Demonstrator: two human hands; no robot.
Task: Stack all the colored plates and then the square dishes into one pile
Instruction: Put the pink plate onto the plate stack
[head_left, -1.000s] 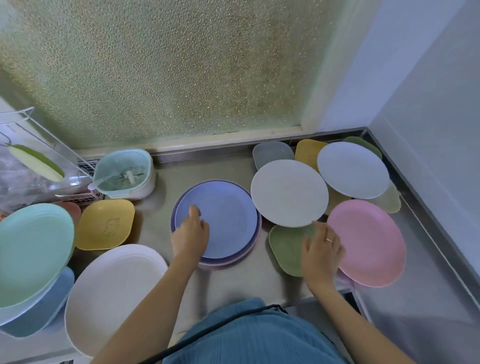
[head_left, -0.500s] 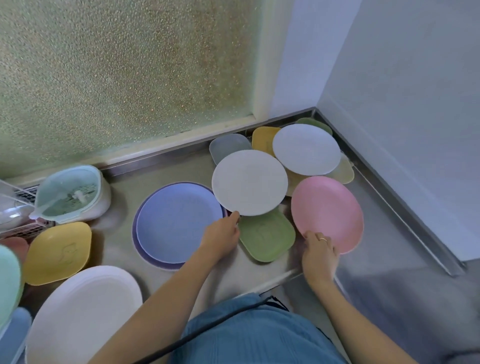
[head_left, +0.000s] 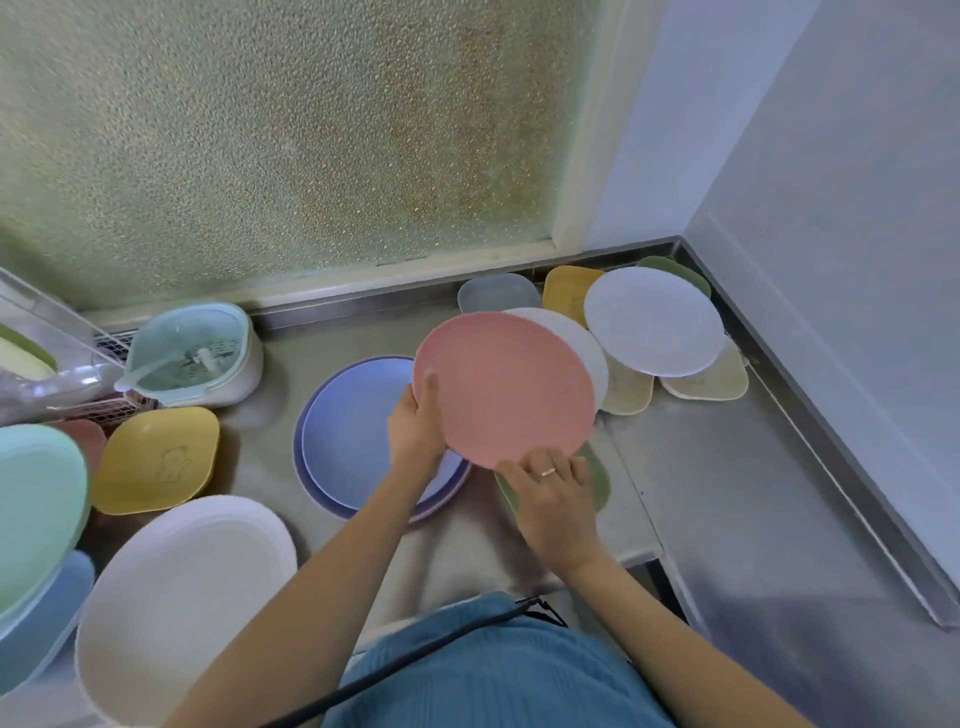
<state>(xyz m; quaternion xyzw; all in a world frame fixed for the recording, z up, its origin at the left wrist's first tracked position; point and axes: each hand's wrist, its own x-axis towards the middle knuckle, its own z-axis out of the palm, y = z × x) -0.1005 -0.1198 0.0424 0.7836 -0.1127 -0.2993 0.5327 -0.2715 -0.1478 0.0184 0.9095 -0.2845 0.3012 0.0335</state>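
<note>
I hold a pink round plate tilted in the air between the plates. My left hand grips its left rim and my right hand grips its near rim. Below and to the left, a blue plate lies on a purple plate. Behind the pink plate a cream plate shows partly. A pale lilac plate rests on square dishes at the back right: yellow, grey, green and beige. A green square dish peeks out beside my right hand.
On the left lie a yellow square dish, a large white dish, a mint plate and a blue dish. A mint lidded container stands near the window. The steel counter ends at the wall on the right.
The pink plate has left the counter at the right and now hangs tilted over the cream plate. My left hand moved from the cream plate's edge onto the pink plate's rim.
</note>
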